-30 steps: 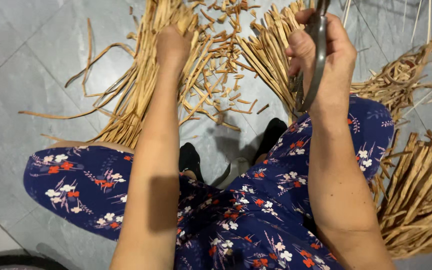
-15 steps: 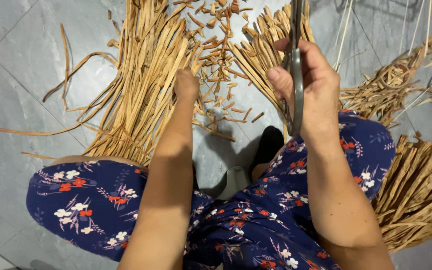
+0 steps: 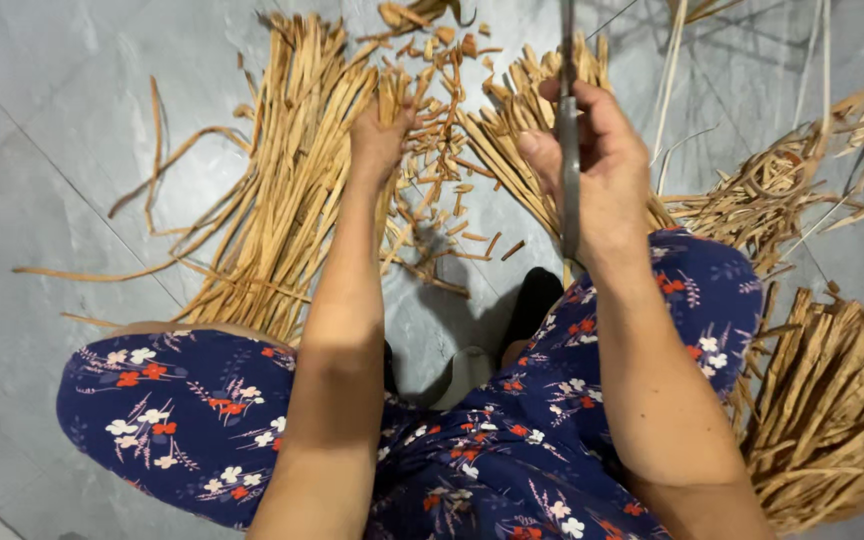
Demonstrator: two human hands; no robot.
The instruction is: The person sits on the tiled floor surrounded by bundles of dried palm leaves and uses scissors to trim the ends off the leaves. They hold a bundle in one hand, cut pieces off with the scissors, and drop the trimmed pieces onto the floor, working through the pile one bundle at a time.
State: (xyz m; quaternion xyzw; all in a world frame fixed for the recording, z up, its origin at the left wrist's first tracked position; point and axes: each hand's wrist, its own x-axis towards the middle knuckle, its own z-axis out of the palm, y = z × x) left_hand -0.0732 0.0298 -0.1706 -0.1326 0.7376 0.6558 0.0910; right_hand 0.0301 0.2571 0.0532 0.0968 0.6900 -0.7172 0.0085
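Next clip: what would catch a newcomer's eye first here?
Tan dried strips fan across the grey tile floor, the left hand reaching into them. The right hand grips a grey metal cutting tool, upper centre. A floral navy garment fills the foreground.

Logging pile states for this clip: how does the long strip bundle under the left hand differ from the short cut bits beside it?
The strip bundle is long and roughly aligned; the cut bits are short and scattered. The left hand touches the bundle, not the bits. Both are tan and lie on the grey floor.
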